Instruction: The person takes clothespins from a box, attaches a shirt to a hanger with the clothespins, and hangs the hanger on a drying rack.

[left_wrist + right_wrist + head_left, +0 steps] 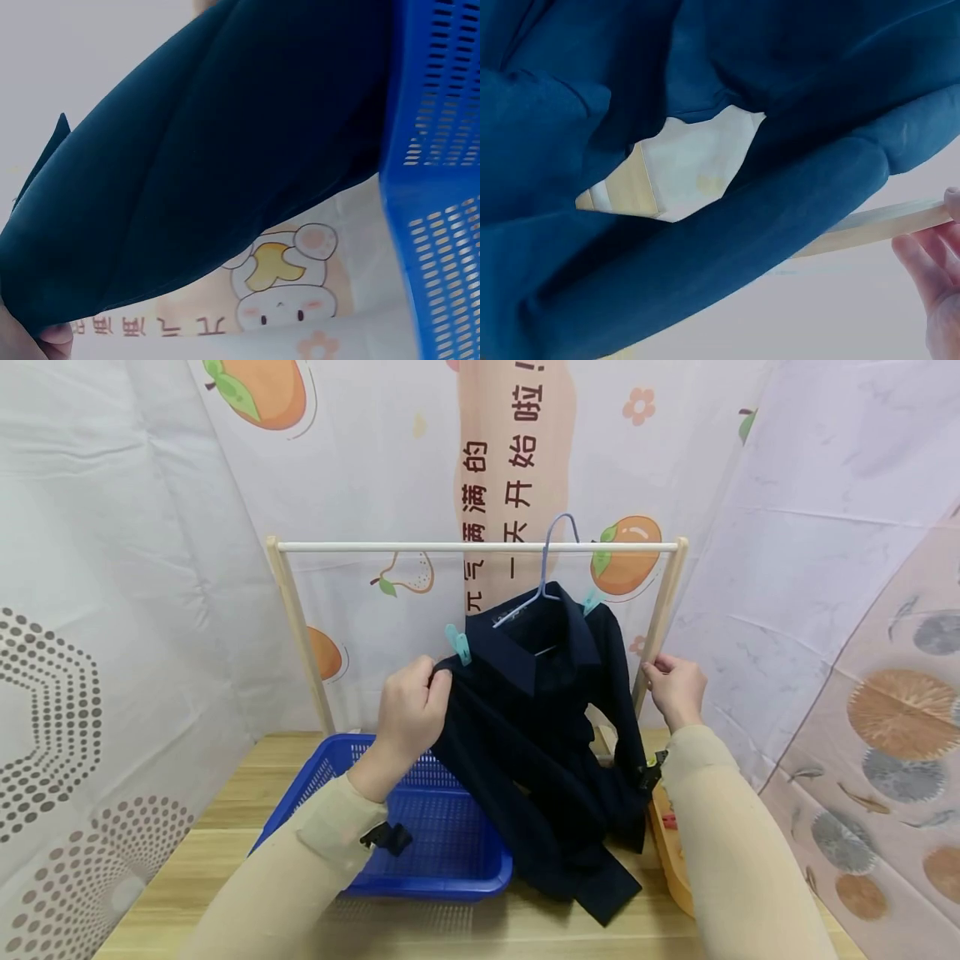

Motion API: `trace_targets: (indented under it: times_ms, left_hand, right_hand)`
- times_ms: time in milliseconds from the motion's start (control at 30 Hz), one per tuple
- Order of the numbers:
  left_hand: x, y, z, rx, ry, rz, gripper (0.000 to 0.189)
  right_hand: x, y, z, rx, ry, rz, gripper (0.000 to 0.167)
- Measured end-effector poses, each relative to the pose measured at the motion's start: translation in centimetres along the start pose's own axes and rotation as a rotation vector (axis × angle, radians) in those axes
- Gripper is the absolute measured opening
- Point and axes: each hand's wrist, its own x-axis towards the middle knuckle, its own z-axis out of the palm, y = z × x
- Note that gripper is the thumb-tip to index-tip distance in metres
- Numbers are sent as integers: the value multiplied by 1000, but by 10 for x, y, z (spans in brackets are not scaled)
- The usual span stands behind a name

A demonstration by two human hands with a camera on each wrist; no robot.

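Observation:
A dark navy collared shirt (517, 735) hangs from a pale blue hanger (545, 560) hooked over the white rod (420, 547) of a small wooden rack. Two turquoise clothespins (458, 645) sit at its shoulders. My left hand (412, 706) pinches the shirt near the shoulder on the left, just below one clothespin; in the left wrist view its fingertips (56, 339) show at the corner beside the cloth. My right hand (677, 687) grips the rack's right wooden post (660, 618) between thumb and fingers, also seen in the right wrist view.
A blue plastic basket (427, 887) stands on the wooden table (217, 843) left of the shirt's hanging hem. An orange tray (673, 860) with something red in it lies partly under the right forearm. Printed curtains (375, 468) surround the table at the back and sides.

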Motion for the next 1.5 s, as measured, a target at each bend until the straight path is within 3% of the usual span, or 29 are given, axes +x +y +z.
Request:
trace_targets:
  times_ms: [267,600,833,1500]
  left_hand:
    - [19,3,-3,20,11,-7,34]
    - [37,18,5,44,-28,-55,34]
    - [41,20,14,63,-52,-83,34]
    - [46,32,45,105,-157,-266,33]
  right_hand:
    - [0,0,-3,-13,-2,-14,33]
    - [-1,0,-5,-11,-20,9,34]
    - [-1,-1,-3,-10,-12,21,33]
    - [-2,-4,-2,-18,-4,23,33]
